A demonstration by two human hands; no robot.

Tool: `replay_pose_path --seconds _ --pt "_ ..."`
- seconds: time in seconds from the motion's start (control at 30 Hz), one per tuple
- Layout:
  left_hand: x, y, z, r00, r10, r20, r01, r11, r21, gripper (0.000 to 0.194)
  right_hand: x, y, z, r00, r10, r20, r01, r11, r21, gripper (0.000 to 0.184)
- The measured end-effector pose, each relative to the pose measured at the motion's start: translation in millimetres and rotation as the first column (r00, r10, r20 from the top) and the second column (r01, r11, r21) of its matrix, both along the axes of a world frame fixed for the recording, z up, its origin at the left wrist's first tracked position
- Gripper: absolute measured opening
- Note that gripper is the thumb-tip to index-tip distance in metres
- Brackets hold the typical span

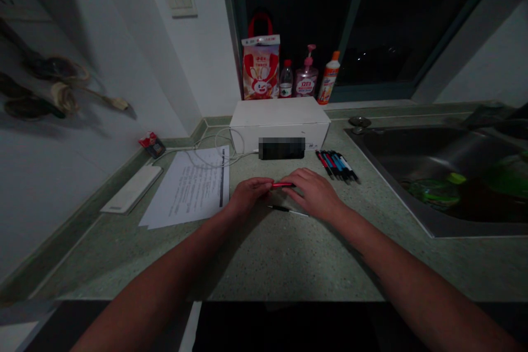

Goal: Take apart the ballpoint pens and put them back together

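Left hand (249,195) and right hand (313,193) closed from either side on a red pen (282,185), just above a slim black pen (287,210) lying on the speckled green countertop (264,264). Nearby, a bunch of red, blue and black pens (336,166) to the right; printed sheets (185,187), their text too small to read, to the left. Ahead, a white box (279,124) with a blurred black object (281,148) against it. Behind that, a pump bottle (306,78) labelled 立白 in red, a water bottle (286,80), a red rabbit-print bag (260,69) and an orange-capped bottle (329,80).
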State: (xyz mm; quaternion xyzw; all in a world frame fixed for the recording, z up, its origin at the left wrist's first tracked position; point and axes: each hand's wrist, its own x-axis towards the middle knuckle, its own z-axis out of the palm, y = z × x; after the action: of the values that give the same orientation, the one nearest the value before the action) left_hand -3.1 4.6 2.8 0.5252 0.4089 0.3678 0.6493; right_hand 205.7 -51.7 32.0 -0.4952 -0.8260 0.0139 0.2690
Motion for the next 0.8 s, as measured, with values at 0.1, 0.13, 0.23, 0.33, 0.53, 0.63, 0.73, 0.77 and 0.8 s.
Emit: replay_pose_path --seconds 0.1,0.13,0.23,0.33,0.53,0.63,0.73,0.77,0.8 --pt "0.0 -0.7 1.1 0.999 -0.027 -0.031 0.027 1.000 0.007 0.027 1.5 1.3 0.2 0.999 -0.019 -0.029 0.020 1.000 0.023 0.021" --pt "-0.1 -0.8 1.1 0.999 -0.034 -0.036 0.035 0.999 0.014 0.026 1.8 1.8 0.3 0.999 -0.022 -0.032 0.023 0.999 0.030 0.022" --pt "-0.5 -0.5 1.0 0.998 -0.022 -0.059 0.024 0.999 0.035 0.025 2.1 3.0 -0.7 0.999 -0.043 -0.019 0.044 0.999 0.026 0.021" --pt "-1.2 1.5 1.1 0.992 0.017 -0.122 -0.009 0.998 0.065 0.024 2.9 4.2 -5.5 0.991 -0.132 0.029 0.133 0.990 -0.040 0.019" --pt "-1.5 7.7 -4.8 0.972 0.052 -0.228 -0.005 0.980 0.201 0.019 6.4 11.5 -21.1 0.920 -0.324 -0.221 0.268 0.930 -0.252 0.019" --pt "-2.1 6.5 -7.3 0.938 0.065 -0.340 0.062 0.935 0.348 0.017 7.6 14.7 -24.3 0.847 -0.325 -0.421 0.200 0.928 -0.314 0.017" --pt "-3.2 3.3 -5.7 0.886 0.076 -0.458 0.184 0.848 0.497 0.017 8.7 14.2 -23.4 0.864 -0.332 -0.380 0.241 0.933 -0.266 0.016" --pt "-3.5 2.6 -4.9 0.867 0.078 -0.492 0.227 0.817 0.530 0.018 9.2 13.5 -22.8 0.889 -0.324 -0.322 0.259 0.938 -0.230 0.015" --pt "-3.6 2.3 -4.3 0.850 0.076 -0.522 0.268 0.789 0.552 0.019 9.7 12.8 -22.5 0.915 -0.315 -0.253 0.271 0.943 -0.192 0.014"
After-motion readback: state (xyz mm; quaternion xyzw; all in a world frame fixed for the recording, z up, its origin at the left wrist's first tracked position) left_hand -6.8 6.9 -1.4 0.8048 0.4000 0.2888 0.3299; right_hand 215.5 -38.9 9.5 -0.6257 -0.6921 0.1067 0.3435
